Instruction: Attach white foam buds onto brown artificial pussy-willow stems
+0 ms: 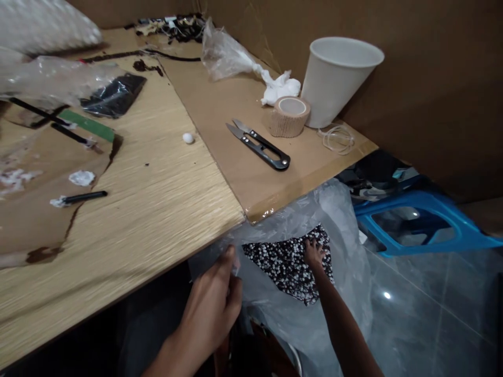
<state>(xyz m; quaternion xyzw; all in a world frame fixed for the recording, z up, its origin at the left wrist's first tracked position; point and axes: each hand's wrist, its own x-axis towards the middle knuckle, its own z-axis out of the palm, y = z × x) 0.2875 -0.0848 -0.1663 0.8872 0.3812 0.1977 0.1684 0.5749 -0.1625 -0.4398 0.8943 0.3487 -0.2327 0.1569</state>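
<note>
Below the table's front edge hangs a large see-through plastic bag (349,272), its mouth spread wide. Inside it lies a heap of small black pieces with white tips (275,262). My left hand (214,298) is closed on the bag's near-left rim, thumb and fingers pinched together. Deep in the bag, my right hand (314,254) reaches onto the right side of the heap, its fingers spread over the pieces. Whether any piece is between those fingers is too small to make out.
On the table are thread snips (263,146), a tape roll (290,116), a white paper cup (338,78) and a small white ball (188,138). Stained cardboard (39,209) with black sticks lies left. A blue plastic stool (428,220) stands on the tiled floor.
</note>
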